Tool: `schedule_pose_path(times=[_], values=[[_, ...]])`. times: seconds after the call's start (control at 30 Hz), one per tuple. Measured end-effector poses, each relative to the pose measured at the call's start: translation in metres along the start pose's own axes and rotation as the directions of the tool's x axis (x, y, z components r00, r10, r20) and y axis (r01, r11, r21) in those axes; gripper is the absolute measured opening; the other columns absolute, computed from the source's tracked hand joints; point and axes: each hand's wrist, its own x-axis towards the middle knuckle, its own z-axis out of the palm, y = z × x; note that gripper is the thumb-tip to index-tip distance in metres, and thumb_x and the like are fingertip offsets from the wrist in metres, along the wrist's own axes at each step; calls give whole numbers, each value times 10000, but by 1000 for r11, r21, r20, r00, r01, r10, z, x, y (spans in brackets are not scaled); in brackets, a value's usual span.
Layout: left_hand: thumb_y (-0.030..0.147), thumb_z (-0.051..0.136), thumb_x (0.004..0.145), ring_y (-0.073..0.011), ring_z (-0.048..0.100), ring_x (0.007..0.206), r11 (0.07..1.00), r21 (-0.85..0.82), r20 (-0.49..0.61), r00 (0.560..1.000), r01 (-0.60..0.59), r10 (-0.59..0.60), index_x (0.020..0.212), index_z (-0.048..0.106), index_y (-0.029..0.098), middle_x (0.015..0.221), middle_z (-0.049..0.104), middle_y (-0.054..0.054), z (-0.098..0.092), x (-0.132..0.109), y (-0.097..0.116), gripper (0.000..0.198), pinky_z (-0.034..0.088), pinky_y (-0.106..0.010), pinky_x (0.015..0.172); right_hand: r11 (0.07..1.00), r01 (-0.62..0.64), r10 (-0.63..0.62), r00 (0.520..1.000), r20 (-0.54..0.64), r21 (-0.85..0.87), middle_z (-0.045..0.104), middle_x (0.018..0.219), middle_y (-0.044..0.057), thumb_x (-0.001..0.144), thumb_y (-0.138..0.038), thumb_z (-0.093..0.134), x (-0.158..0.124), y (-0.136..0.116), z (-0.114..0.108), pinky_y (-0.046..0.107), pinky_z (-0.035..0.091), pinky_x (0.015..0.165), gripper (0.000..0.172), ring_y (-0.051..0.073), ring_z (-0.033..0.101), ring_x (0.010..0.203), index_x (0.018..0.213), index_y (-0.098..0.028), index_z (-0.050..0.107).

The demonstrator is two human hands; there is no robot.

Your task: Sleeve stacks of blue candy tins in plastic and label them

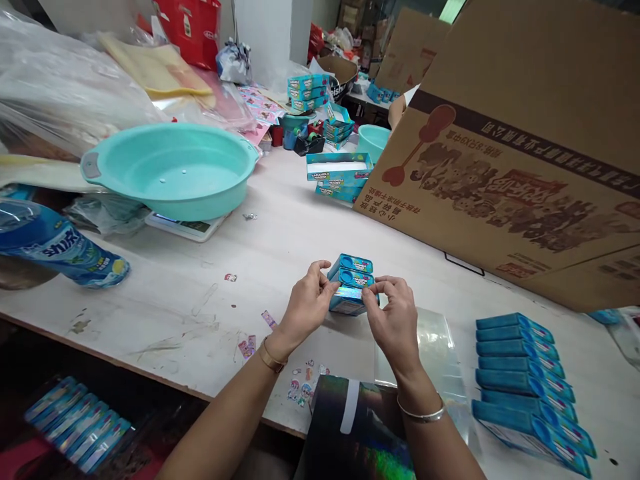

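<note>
A short row of small blue boxes point(356, 263) stands on the white table in front of me. A shiny strip point(349, 292) lies across the nearest box, between my fingertips. My left hand point(311, 298) pinches the strip's left end, thumb and forefinger closed at the box edge. At the right end, my right hand point(393, 308) has its thumb and forefinger closed on the same strip. Several more blue boxes point(525, 380) stand in a row at the right. Clear plastic sheets point(437, 340) lie beside my right wrist.
A teal basin point(175, 167) rests on a white scale point(187, 227) at the left, near a blue bottle point(65, 243). A large cardboard box point(525, 153) fills the right back. Blue display trays point(340, 175) sit behind. A dark holographic object point(357, 427) is at the front edge.
</note>
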Motion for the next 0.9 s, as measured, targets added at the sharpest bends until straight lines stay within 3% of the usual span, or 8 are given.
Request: schedule_pose_path(times=[0.2, 0.33, 0.43, 0.53, 0.63, 0.73, 0.83, 0.9], values=[[255, 517, 921, -159, 584, 749, 995, -97, -77, 997, 2, -9, 1256, 478, 167, 764, 566, 27, 22, -8, -16, 349, 423, -275, 717, 997, -57, 54, 997, 63, 55, 562, 871, 38, 849, -300, 536, -2, 6, 7, 335, 444, 721, 170, 195, 575, 815, 695, -227, 538], [265, 505, 931, -154, 572, 744, 982, -188, -137, 989, 29, -55, 1251, 481, 144, 741, 534, 31, 36, -7, -26, 343, 441, -272, 729, 987, -106, 101, 994, 44, 121, 537, 903, 26, 813, -330, 580, 0, 12, 14, 342, 466, 691, 120, 189, 562, 770, 843, -228, 525], [188, 550, 875, -139, 545, 700, 986, -150, -162, 982, 76, -100, 1257, 491, 128, 780, 532, 24, 35, -6, -28, 391, 448, -277, 728, 985, -89, 80, 995, 65, 146, 550, 985, 59, 816, -263, 530, 3, 15, 12, 373, 499, 719, 135, 204, 581, 814, 943, -217, 532], [170, 578, 841, -124, 550, 714, 989, -112, -176, 977, 101, -120, 1261, 504, 129, 946, 576, -30, 22, -21, -25, 429, 465, -278, 734, 991, -24, 18, 999, 40, 133, 557, 1116, 131, 851, -205, 469, 1, 13, -10, 431, 524, 790, 253, 257, 594, 980, 1087, -186, 559], [339, 562, 907, -175, 608, 927, 979, -169, -30, 993, 110, -117, 1258, 534, 144, 1078, 621, -97, 2, -58, -21, 402, 486, -300, 808, 992, 81, -84, 996, 20, 94, 573, 1171, 137, 927, -242, 484, -17, 5, -48, 463, 518, 879, 273, 286, 556, 1127, 1179, -202, 581], [454, 625, 881, -230, 606, 1095, 950, -233, 211, 964, 209, -160, 1287, 553, 161, 1197, 643, -148, -9, -100, -20, 506, 490, -346, 895, 971, 205, -227, 949, 218, 120, 620, 1111, 99, 956, -280, 538, -52, -1, -75, 428, 529, 877, 232, 257, 598, 1062, 1172, -242, 616], [494, 676, 850, -249, 616, 1119, 903, -301, 385, 905, 306, -178, 1252, 601, 170, 1215, 661, -154, -6, -130, -22, 522, 477, -370, 945, 941, 313, -340, 859, 383, 133, 649, 1102, 99, 954, -269, 573, -92, -5, -74, 396, 549, 827, 280, 250, 617, 1018, 1230, -251, 617], [532, 633, 876, -235, 623, 1063, 896, -340, 384, 912, 285, -144, 1110, 675, 163, 1112, 692, -120, 3, -141, -25, 439, 466, -346, 937, 922, 367, -386, 830, 404, 126, 666, 1079, 97, 952, -245, 572, -111, -4, -62, 385, 548, 795, 294, 243, 622, 977, 1241, -247, 624]])
